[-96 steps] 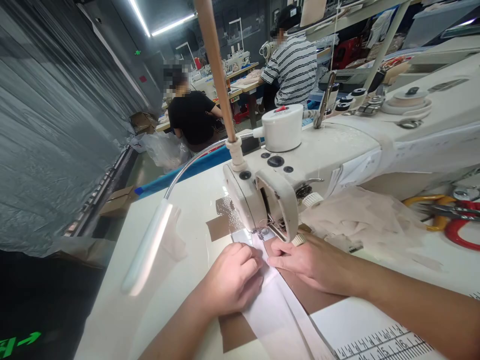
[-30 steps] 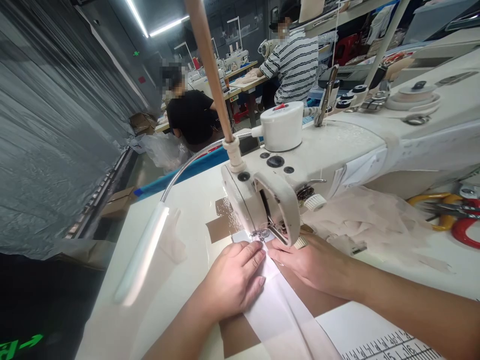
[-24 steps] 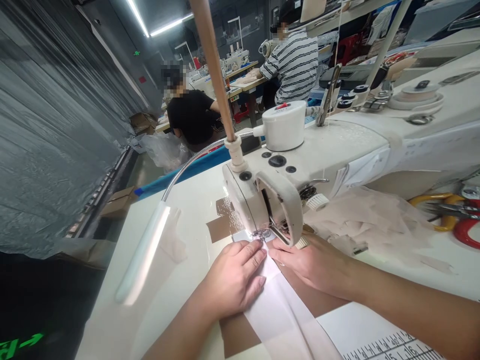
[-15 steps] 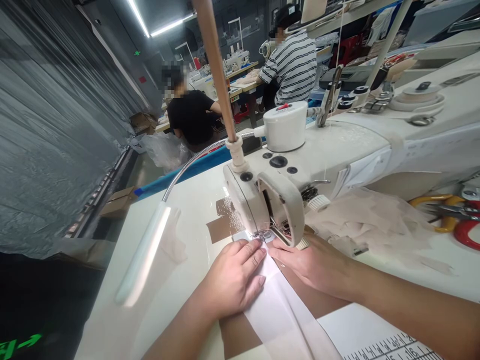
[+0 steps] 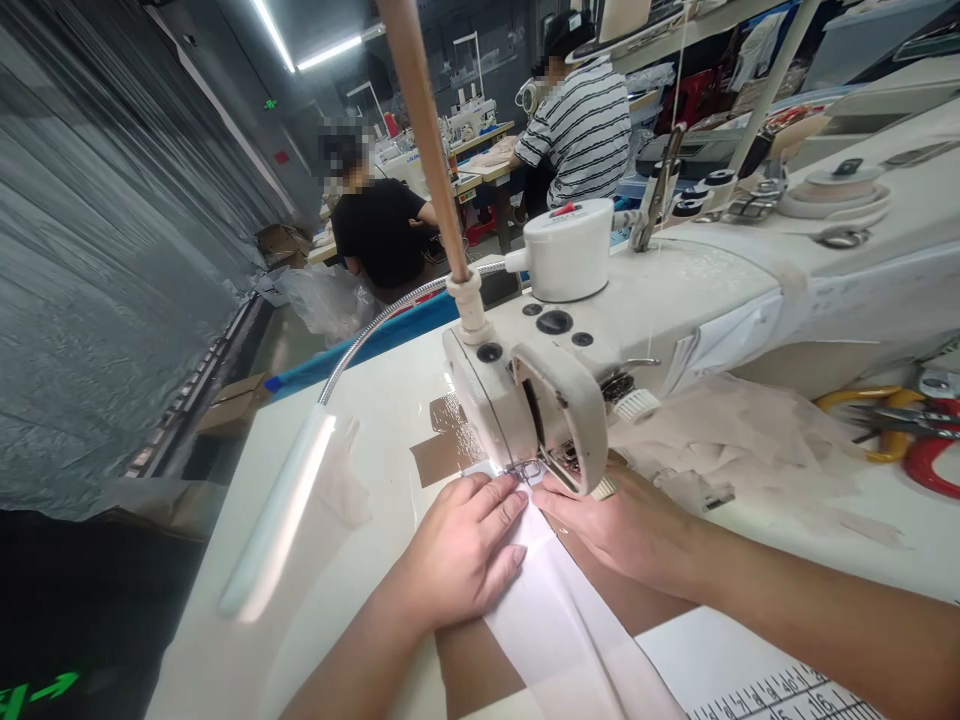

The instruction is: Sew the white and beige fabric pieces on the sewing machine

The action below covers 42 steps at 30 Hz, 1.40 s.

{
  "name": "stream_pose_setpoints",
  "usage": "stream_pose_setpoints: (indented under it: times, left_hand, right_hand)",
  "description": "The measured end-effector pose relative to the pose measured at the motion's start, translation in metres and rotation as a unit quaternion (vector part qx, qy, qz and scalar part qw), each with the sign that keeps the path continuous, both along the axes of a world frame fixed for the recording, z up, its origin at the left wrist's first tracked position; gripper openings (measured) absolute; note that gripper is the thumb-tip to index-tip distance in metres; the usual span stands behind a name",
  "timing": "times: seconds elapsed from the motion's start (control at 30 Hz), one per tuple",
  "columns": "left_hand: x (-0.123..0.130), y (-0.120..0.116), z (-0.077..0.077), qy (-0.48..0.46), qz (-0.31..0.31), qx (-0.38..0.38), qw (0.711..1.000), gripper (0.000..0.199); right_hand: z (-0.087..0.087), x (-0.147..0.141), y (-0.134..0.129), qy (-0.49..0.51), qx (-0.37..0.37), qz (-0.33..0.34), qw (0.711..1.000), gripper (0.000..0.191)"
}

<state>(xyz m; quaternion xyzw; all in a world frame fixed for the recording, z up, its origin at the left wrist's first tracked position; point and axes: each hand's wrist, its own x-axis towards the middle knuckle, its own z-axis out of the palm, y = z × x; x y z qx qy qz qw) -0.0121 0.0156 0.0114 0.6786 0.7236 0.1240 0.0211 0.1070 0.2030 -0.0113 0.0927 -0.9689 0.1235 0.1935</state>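
Fingers (image 5: 501,494) of the left hand (image 5: 459,550), earlier curled, now lie flat on white cloth (image 5: 559,610), thumb apart; right hand (image 5: 626,522) beside, grip unclear. Cloth reaches machine foot (image 5: 523,472), inward of worktop's (image 5: 390,440) left edge; judged better steadied.

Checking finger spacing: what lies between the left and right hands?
In the head view, white fabric lies between the left hand and right hand, with brown surface showing nearer the right.

My left hand (image 5: 469,550) and right hand (image 5: 626,515), both bare.
Short nails (image 5: 519,554) show on the left one, lower centre; the right one's fingers (image 5: 561,507) are partly hidden. My left forearm (image 5: 360,665) and right forearm (image 5: 817,595) are bare to the frame's edges.
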Motion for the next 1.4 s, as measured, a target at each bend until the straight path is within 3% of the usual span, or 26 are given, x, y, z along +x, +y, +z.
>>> stream_pose_setpoints:
  times: [0.47,0.67,0.77,0.93,1.1,1.4]
  left_hand:
    - [-0.004,-0.002,0.001,-0.008,0.013,-0.017,1.0,0.056]
    - [-0.003,-0.004,0.002,0.008,-0.009,-0.008,1.0,0.05]
    - [-0.001,-0.003,0.006,0.002,-0.031,0.003,1.0,0.042]
    - [0.002,-0.001,0.009,-0.014,-0.042,0.009,0.999,0.039]
    - [0.005,0.0,0.01,-0.009,-0.037,0.008,0.999,0.037]
    - [0.009,0.0,0.01,-0.011,-0.012,-0.004,1.0,0.035]
  right_hand:
    - [0.008,0.004,0.004,-0.04,0.001,-0.01,0.999,0.031]
    - [0.012,0.015,0.017,-0.025,0.016,0.117,0.993,0.023]
    - [0.011,0.018,0.021,-0.049,0.02,0.143,0.988,0.02]
    - [0.013,0.018,0.02,-0.045,-0.009,0.121,0.992,0.014]
    - [0.02,0.015,0.012,-0.02,-0.06,0.102,0.993,0.024]
    - [0.015,0.018,0.002,-0.032,0.0,0.09,0.995,0.025]
